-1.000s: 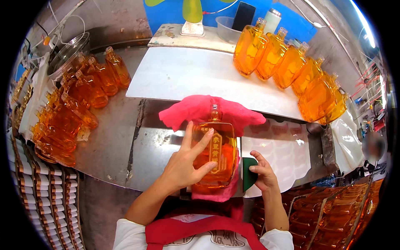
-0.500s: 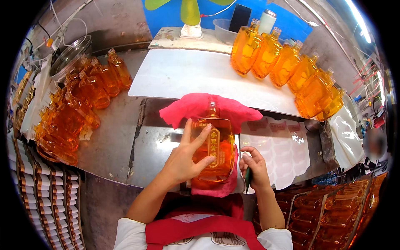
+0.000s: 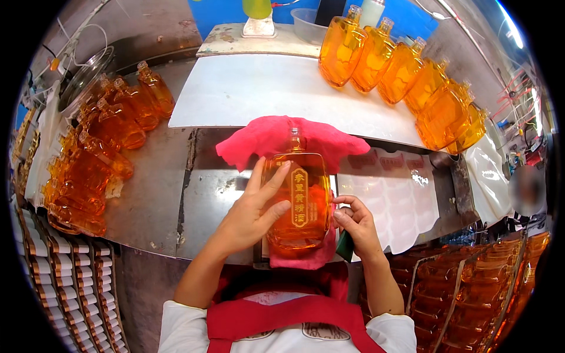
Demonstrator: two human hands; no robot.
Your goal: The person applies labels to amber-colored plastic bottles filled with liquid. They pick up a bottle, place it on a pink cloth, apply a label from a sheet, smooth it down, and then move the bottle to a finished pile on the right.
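Note:
A flat glass bottle of amber liquid (image 3: 315, 194) with a gold-printed label lies in front of me, its neck pointing away. A pink cloth (image 3: 259, 138) is spread under it and shows past both its ends. My left hand (image 3: 250, 209) is open, its spread fingers resting on the bottle's left edge. By the lower right edge, my right hand (image 3: 358, 226) is closed around a thin dark green flat piece (image 3: 345, 246), like a scraper. Its curled fingertips are at the bottle's side; whether they touch the glass is unclear.
A clear sheet of labels (image 3: 388, 194) lies right of the bottle. Several amber bottles (image 3: 341, 50) stand on the white board (image 3: 247, 88) at the far right, and more bottles (image 3: 120, 123) crowd the left. Crates of bottles (image 3: 471, 288) sit below right; white-and-brown stacks (image 3: 59, 276) stand below left.
The view has shifted slightly. My left thumb has slid left off the label's middle. The green piece in my right hand has turned, so its broad face shows more.

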